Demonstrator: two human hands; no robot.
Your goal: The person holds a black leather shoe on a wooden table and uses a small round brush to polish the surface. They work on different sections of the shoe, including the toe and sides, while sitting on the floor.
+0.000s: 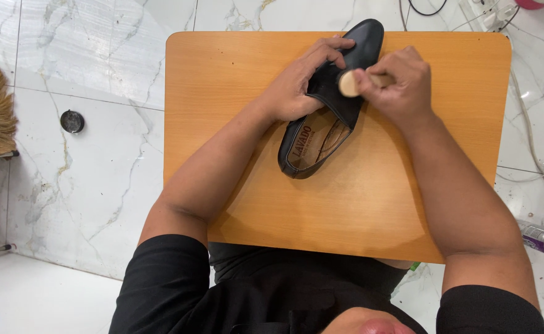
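Head view, looking down: a black shoe (327, 117) lies aslant on the wooden table (235, 74). Left hand (299, 83) curls loosely over its upper, steadying it; right hand (402, 83) is closed around a small wooden-handled brush (350, 83) pressed against the shoe's tongue.

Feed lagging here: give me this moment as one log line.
left hand: steadies black shoe | right hand: holds round wooden brush on shoe | shoe on wooden table
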